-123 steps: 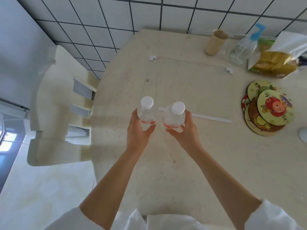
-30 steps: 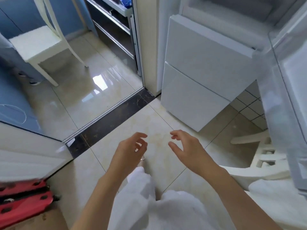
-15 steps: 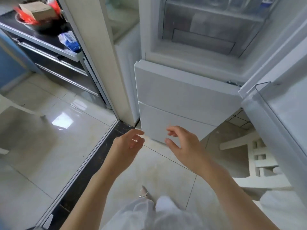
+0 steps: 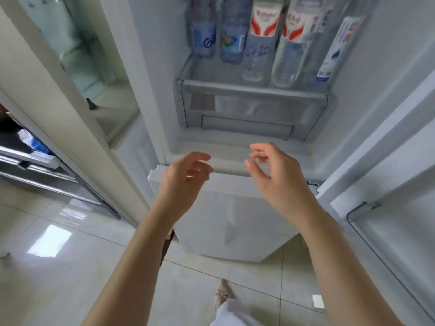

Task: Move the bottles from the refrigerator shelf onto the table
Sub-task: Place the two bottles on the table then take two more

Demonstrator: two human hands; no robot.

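In front of the person stands the open refrigerator [image 4: 247,147], its closed lower drawer [image 4: 226,215] below the hands. On the refrigerator shelf [image 4: 251,90] near the top of the view stand five bottles [image 4: 259,41] in a row, upright, touching or just beside one another. The left hand [image 4: 186,177] and right hand [image 4: 275,175] hang side by side below the shelf, apart from the bottles, fingers loosely curved and holding nothing.
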